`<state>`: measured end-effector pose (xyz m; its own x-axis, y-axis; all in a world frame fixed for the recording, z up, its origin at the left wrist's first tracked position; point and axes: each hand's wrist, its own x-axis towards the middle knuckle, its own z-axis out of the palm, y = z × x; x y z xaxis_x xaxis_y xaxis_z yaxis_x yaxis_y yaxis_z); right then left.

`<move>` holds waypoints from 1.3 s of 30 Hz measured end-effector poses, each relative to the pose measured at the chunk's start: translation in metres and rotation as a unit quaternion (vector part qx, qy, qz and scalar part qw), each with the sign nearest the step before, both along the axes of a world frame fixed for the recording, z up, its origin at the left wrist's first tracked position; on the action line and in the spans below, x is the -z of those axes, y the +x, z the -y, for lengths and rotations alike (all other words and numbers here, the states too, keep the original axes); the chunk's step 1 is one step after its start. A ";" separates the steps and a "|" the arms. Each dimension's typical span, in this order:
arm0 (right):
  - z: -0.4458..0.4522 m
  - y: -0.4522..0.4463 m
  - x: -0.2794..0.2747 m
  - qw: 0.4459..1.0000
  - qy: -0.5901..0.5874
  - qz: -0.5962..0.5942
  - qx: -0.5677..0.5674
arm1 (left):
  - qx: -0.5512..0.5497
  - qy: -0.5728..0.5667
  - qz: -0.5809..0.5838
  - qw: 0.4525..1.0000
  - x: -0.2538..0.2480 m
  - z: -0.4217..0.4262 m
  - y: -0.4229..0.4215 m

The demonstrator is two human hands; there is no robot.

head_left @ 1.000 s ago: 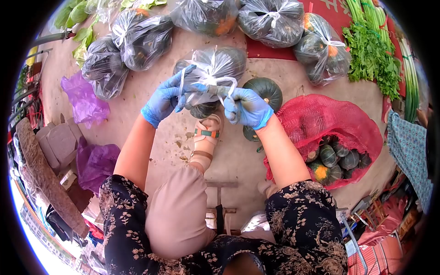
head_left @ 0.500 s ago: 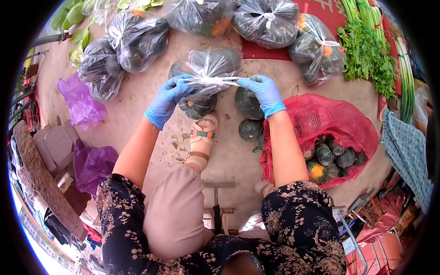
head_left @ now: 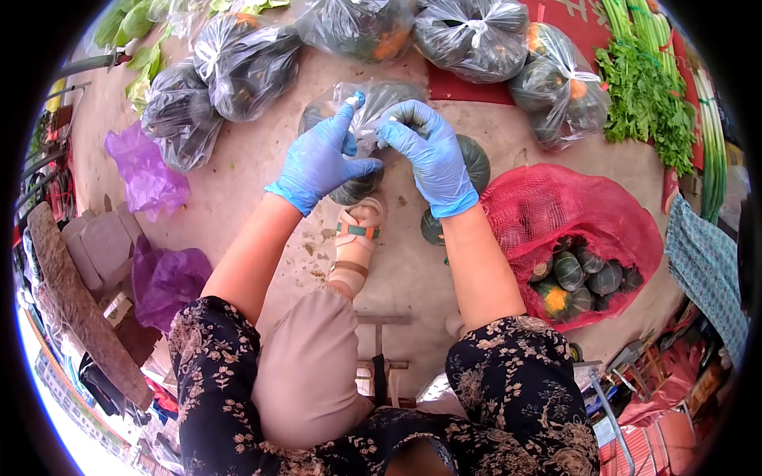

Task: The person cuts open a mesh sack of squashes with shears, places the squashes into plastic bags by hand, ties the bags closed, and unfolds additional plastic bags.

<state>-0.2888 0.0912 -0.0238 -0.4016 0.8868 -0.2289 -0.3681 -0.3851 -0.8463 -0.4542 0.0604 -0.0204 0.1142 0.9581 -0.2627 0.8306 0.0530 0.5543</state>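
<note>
A clear plastic bag (head_left: 385,94) with dark green squashes in it lies in front of me, partly hidden by my hands. My left hand (head_left: 317,165), in a blue glove, has its thumb stretched apart, and a white bit of the bag shows at its raised fingertips. My gloved right hand (head_left: 432,155) pinches a white end of the bag between bent fingers. Below the bag, a loose squash (head_left: 357,186) sits near my foot. Another squash (head_left: 474,161) lies behind my right hand, with a smaller one (head_left: 432,228) by that wrist.
Several tied bags of squash (head_left: 472,40) line the far side. At right lies a red mesh sack (head_left: 571,198) of squashes, with leafy celery (head_left: 647,95) beyond. A purple plastic bag (head_left: 147,170) and purple netting (head_left: 163,278) are at left. My sandaled foot (head_left: 355,238) is in front.
My hands were pulling the white bag ends apart. Now they are closer together above the bag, the left thumb spread and the right fingers bent. The view has shifted slightly.
</note>
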 end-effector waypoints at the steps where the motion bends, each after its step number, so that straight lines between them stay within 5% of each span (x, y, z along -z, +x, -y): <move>1: 0.001 -0.003 -0.001 1.000 0.001 0.004 0.003 | 0.010 0.036 -0.042 0.998 0.012 0.004 -0.001; 4: -0.004 -0.004 0.011 0.998 0.021 0.048 0.018 | 0.010 0.086 -0.163 0.983 0.041 0.003 -0.005; 7: 0.000 -0.001 0.043 0.945 0.098 0.309 0.035 | -0.014 0.098 -0.105 0.990 0.064 0.003 -0.024; 8: 0.005 0.002 0.053 0.865 0.182 0.467 0.018 | -0.024 0.084 -0.087 0.992 0.075 0.003 -0.034; 9: 0.013 0.001 0.065 0.894 0.115 0.433 0.016 | -0.107 0.007 0.043 0.993 0.084 0.004 -0.042; 11: 0.029 -0.010 0.078 0.932 -0.024 0.361 0.012 | -0.259 -0.147 0.299 0.907 0.093 0.005 -0.053; 13: 0.055 -0.031 0.082 0.973 -0.130 0.191 0.016 | -0.282 -0.149 0.373 0.871 0.076 0.006 -0.049; 15: 0.073 -0.042 0.110 0.942 -0.149 0.293 -0.071 | -0.311 -0.131 0.413 0.846 0.071 0.009 -0.048; 20: 0.101 -0.040 0.118 0.952 -0.158 0.262 -0.015 | -0.325 -0.127 0.407 0.844 0.079 0.023 -0.076; 25: 0.110 -0.050 0.102 0.925 -0.069 0.372 -0.033 | -0.339 -0.126 0.427 0.828 0.075 0.023 -0.083; 30: 0.110 -0.059 0.082 0.893 0.025 0.449 -0.005 | -0.318 -0.031 0.322 0.891 0.082 0.010 -0.095; 32: 0.104 -0.064 0.080 0.856 0.147 0.495 -0.020 | -0.305 0.011 0.283 0.909 0.097 0.000 -0.110; 33: 0.100 -0.067 0.079 0.832 0.207 0.515 -0.026 | -0.315 0.020 0.300 0.900 0.102 -0.005 -0.114; 39: 0.086 -0.068 0.093 0.879 0.236 0.414 -0.013 | -0.355 0.016 0.411 0.839 0.114 -0.012 -0.122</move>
<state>-0.3564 0.0052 -0.1172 -0.2926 0.9543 -0.0606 0.4536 0.0827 -0.8874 -0.5764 0.0728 -0.1347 -0.3586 0.8665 -0.3474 -0.0687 0.3466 0.9355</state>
